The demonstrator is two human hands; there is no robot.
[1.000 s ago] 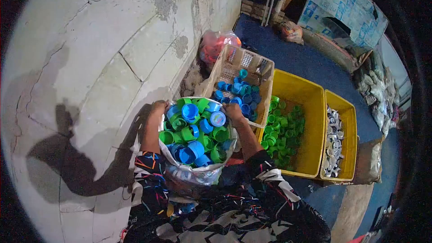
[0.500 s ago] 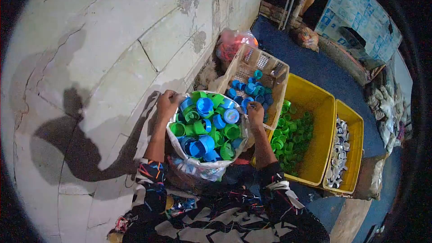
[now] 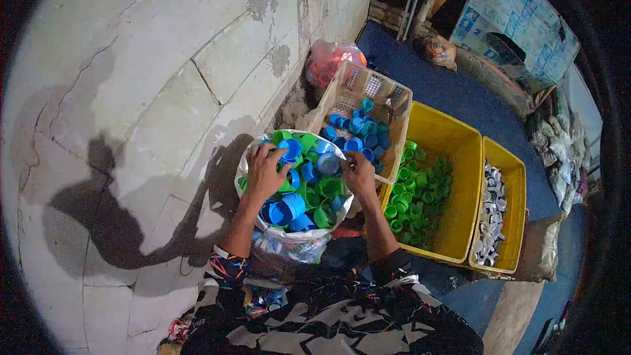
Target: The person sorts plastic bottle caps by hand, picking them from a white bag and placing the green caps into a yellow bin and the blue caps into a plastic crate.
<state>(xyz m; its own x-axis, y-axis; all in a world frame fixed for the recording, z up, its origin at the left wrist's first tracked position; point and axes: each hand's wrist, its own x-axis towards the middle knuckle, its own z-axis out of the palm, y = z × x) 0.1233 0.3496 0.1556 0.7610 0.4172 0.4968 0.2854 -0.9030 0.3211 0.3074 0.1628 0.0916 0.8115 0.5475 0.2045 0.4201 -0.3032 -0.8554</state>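
Observation:
A white sack [image 3: 244, 187] stands in front of me, filled to the top with blue and green plastic caps [image 3: 287, 209]. My left hand [image 3: 265, 172] lies over the left side of the heap, fingers spread, beside a blue cap [image 3: 290, 150] at the back. At the sack's right rim is my right hand [image 3: 359, 174], its fingers curled together. What they hold, if anything, is hidden. A pale round lid [image 3: 328, 164] sits among the caps close to the right fingertips.
Behind the sack stands a beige crate [image 3: 402, 128] with blue caps. To its right, one yellow bin [image 3: 463, 177] holds green caps and a narrower yellow bin [image 3: 517, 213] holds white ones. A cracked block wall [image 3: 151, 125] rises at left; a red-filled bag [image 3: 327, 66] leans there.
My left hand has moved from the sack's left rim onto the caps. My right hand has come left and slightly down to the right rim. The camera view has shifted a little.

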